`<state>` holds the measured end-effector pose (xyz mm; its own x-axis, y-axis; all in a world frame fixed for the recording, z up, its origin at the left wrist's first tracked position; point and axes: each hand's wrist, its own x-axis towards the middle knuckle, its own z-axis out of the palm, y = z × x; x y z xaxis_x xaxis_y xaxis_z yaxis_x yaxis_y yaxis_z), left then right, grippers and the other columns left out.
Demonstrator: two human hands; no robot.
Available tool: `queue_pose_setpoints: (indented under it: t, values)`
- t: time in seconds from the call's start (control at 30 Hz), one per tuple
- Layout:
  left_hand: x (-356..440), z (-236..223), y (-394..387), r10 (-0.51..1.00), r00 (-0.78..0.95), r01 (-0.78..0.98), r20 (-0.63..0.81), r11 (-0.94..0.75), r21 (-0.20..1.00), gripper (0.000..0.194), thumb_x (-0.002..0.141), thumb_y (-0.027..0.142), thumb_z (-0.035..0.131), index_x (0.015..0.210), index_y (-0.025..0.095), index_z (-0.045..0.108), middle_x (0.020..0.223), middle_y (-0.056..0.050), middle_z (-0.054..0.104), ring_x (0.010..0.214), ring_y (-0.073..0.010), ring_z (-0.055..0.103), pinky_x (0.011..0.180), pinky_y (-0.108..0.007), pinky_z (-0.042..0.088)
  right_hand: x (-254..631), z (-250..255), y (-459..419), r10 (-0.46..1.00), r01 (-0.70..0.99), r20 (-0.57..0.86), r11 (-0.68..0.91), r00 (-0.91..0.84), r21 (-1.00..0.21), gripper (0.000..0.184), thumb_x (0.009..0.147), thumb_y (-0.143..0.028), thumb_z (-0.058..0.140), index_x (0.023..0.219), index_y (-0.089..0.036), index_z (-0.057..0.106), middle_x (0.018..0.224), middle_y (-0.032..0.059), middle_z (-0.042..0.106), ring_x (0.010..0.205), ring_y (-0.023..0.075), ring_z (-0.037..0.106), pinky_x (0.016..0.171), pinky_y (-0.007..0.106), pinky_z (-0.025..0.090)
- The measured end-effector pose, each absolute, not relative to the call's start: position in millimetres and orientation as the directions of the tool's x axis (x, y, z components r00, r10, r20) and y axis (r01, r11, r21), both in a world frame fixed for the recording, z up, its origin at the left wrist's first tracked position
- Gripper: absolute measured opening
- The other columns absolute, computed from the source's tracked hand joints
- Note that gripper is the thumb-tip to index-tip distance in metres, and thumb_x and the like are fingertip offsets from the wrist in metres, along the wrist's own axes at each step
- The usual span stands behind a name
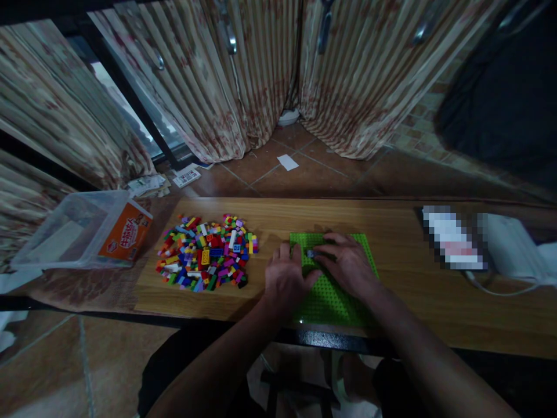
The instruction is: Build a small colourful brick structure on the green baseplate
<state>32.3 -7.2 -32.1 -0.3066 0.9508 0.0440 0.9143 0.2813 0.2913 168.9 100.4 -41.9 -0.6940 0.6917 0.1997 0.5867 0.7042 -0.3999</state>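
A green studded baseplate point(337, 302) lies on the wooden table in front of me. My left hand point(285, 278) rests over its left edge, fingers stretched forward and thumb spread out across the studs. Above the right half of the plate, my right hand point(348, 264) reaches in from the right. Its fingertips pinch a small grey-blue toy brick point(310, 253) close to the plate's upper left part. Whether that brick is pressed onto the studs I cannot tell. Left of my hands sits a pile of many-coloured toy bricks point(206, 255).
A clear plastic bin point(82, 232) with an orange label stands beyond the table's left end. A phone point(452, 238) with a white cable lies on the right, beside a whitish packet point(509, 244). Curtains point(261, 75) hang behind the wooden table point(404, 261).
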Motion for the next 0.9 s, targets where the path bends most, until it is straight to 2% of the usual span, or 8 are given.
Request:
queue_pose_setpoints:
  t: [0.17, 0.3, 0.57, 0.73, 0.9]
  values:
    - [36, -35, -11, 0.960, -0.267, 0.930, 0.084, 0.234, 0.284, 0.059, 0.089, 0.050, 0.057, 0.139, 0.020, 0.050, 0.125, -0.013, 0.055, 0.109, -0.0284, 0.055, 0.090, -0.039, 0.050, 170, -45, 102, 0.699, 0.599, 0.202, 0.700, -0.686, -0.389, 0.019, 0.088, -0.030, 0.061, 0.098, -0.031, 0.078, 0.122, 0.0076, 0.065, 0.117, 0.0300, 0.056, 0.097, 0.051, 0.046]
    - [40, -36, -12, 0.966, -0.239, 0.942, 0.102, 0.205, 0.266, 0.050, 0.094, 0.045, 0.051, 0.139, 0.025, 0.049, 0.125, -0.012, 0.055, 0.110, -0.0272, 0.055, 0.091, -0.040, 0.049, 170, -47, 102, 0.711, 0.613, 0.203, 0.690, -0.673, -0.385, 0.020, 0.087, -0.030, 0.063, 0.099, -0.030, 0.078, 0.124, 0.0074, 0.064, 0.116, 0.0303, 0.056, 0.097, 0.051, 0.046]
    - [44, -35, -10, 0.979, -0.199, 0.966, 0.044, 0.189, 0.177, 0.050, 0.095, 0.042, 0.050, 0.140, 0.019, 0.048, 0.125, -0.013, 0.056, 0.107, -0.0281, 0.055, 0.086, -0.040, 0.050, 170, -47, 101, 0.715, 0.612, 0.200, 0.684, -0.669, -0.398, 0.019, 0.086, -0.029, 0.065, 0.099, -0.030, 0.078, 0.125, 0.0070, 0.064, 0.116, 0.0303, 0.055, 0.097, 0.051, 0.044]
    - [43, -33, -4, 0.984, -0.177, 0.972, -0.001, 0.175, 0.156, 0.050, 0.095, 0.040, 0.051, 0.139, 0.016, 0.047, 0.125, -0.013, 0.057, 0.108, -0.0277, 0.054, 0.086, -0.039, 0.049, 170, -48, 105, 0.725, 0.618, 0.190, 0.671, -0.662, -0.408, 0.018, 0.085, -0.031, 0.066, 0.099, -0.032, 0.078, 0.129, 0.0061, 0.062, 0.121, 0.0319, 0.052, 0.099, 0.054, 0.042]
    - [40, -37, -2, 0.991, -0.126, 0.979, 0.033, 0.119, 0.168, 0.048, 0.095, 0.036, 0.051, 0.137, 0.012, 0.049, 0.124, -0.013, 0.059, 0.109, -0.0276, 0.054, 0.089, -0.039, 0.048, 169, -49, 102, 0.739, 0.618, 0.191, 0.654, -0.646, -0.436, 0.018, 0.085, -0.031, 0.066, 0.100, -0.032, 0.077, 0.132, 0.0067, 0.060, 0.122, 0.0315, 0.051, 0.099, 0.054, 0.041]
